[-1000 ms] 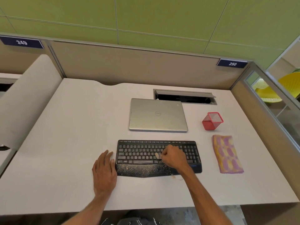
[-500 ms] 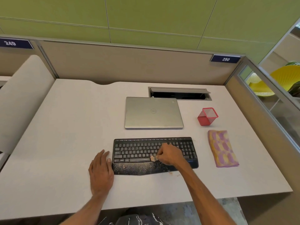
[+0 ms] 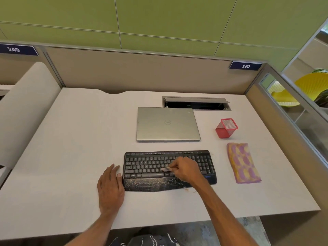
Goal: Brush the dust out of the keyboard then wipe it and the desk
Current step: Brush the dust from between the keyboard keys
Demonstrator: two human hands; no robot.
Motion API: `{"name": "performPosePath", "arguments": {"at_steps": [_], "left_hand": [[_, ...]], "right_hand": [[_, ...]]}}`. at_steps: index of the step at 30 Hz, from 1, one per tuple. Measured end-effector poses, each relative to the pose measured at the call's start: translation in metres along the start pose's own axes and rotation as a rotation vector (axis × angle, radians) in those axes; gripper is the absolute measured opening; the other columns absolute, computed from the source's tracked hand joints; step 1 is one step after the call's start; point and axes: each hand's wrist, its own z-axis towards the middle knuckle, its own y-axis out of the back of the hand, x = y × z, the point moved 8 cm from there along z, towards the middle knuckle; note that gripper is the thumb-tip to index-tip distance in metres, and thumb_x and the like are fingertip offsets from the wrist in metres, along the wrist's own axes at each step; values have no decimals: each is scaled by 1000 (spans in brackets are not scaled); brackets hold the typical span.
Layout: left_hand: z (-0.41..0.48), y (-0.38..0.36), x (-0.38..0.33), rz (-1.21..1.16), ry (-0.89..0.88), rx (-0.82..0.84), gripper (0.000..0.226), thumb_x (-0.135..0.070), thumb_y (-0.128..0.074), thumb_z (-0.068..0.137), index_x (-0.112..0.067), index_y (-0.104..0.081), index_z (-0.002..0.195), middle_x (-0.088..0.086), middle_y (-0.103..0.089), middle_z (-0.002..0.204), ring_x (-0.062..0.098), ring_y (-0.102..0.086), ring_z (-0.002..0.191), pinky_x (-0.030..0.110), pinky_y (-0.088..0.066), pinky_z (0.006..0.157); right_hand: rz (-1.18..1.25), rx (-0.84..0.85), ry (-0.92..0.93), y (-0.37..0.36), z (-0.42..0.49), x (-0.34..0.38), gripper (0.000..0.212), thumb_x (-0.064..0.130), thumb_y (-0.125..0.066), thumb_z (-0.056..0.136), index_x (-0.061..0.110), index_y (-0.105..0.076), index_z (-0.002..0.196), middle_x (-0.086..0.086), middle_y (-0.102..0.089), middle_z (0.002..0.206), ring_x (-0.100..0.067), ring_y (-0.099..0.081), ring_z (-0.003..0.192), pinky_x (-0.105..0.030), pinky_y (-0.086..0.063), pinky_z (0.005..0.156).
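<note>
- Bright, even light falls on my desk (image 3: pixel 71 139); shadows under my hands are faint.
- Straight partition edges bow toward the frame's corners.
- Keyboard (image 3: pixel 150 166) legends and my right hand (image 3: pixel 184 170) look soft, slightly blurred.

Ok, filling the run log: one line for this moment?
step: brushing | right hand: brush on keyboard | left hand: flat on desk | cloth: unused

A dark blue plate (image 3: pixel 18 49) on the top rail of the left partition is showing the white number 249, and a matching plate (image 3: pixel 245 66) on the rail at the right corner is showing 250. The closed silver laptop (image 3: pixel 167 123) is carrying a round emblem on its lid that is probably reading Dell, though it is blurred. The keyboard (image 3: pixel 150 164) key legends are staying too small to read.
</note>
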Motion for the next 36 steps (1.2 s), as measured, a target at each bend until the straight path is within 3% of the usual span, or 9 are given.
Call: {"name": "performPosePath", "arguments": {"at_steps": [3,7,10,15,19,23,27,31,36], "left_hand": [[0,1,0,-4,-3,-2,47,-39,-27,115,-24,-56,150,-2,-51,161,24,-46,151,51,-37,125],[0,1,0,-8,-1,1,46,-38,-28,115,-25,-55,150,-2,-50,161,24,-46,151,51,-36,125],[-1,0,0,-11,0,-1,46,-38,-27,115,-25,-55,149,-2,-51,161,24,-46,151,51,-36,125],[-1,0,0,-16,5,2,47,-39,-26,115,-25,-55,149,-2,-50,161,23,-45,151,50,-36,125],[0,-1,2,-15,9,6,47,-39,-26,115,-26,-54,150,-3,-49,162,23,-44,152,50,-35,126],[0,-1,1,-11,8,9,47,-39,-26,115,-27,-54,151,-3,-50,162,23,-44,152,51,-35,126],[0,-1,2,-8,11,8,48,-40,-26,115,-27,-54,151,-4,-49,163,22,-43,152,51,-34,127],[0,-2,2,-5,13,12,47,-40,-27,114,-28,-54,150,-4,-49,162,22,-43,152,50,-34,126],[1,-3,2,5,13,10,47,-40,-26,115,-27,-55,150,-4,-50,162,23,-45,151,50,-36,125]], "right_hand": [[-168,-4,18,-1,-3,-6,19,40,-67,100,33,-77,115,18,-76,96,0,-62,73,-33,-60,83],[-340,-37,-25,14,-5,-15,23,47,-68,97,28,-76,107,12,-72,81,-10,-67,73,-33,-59,80],[-244,-85,-59,23,-4,-17,29,54,-63,99,28,-74,98,14,-64,69,-6,-61,62,-31,-60,76],[-117,-34,-100,3,-3,-17,19,40,-66,98,26,-77,105,12,-72,79,-6,-65,67,-32,-61,78],[-24,43,-134,0,-4,-23,18,36,-68,96,23,-80,98,13,-74,79,-5,-66,65,-22,-49,60],[-30,-110,-174,19,-4,-30,16,35,-66,98,28,-80,99,15,-73,76,-1,-63,60,-25,-56,64],[-47,27,-134,-1,-1,-22,23,44,-67,97,24,-80,99,12,-73,78,-5,-63,63,-31,-60,74],[111,158,-105,-8,2,-16,16,32,-69,96,23,-81,103,10,-74,80,-5,-55,60,-21,-44,56],[-15,-103,-179,12,-2,-25,13,37,-66,98,28,-76,96,14,-71,75,-2,-61,61,-24,-55,65]]}}
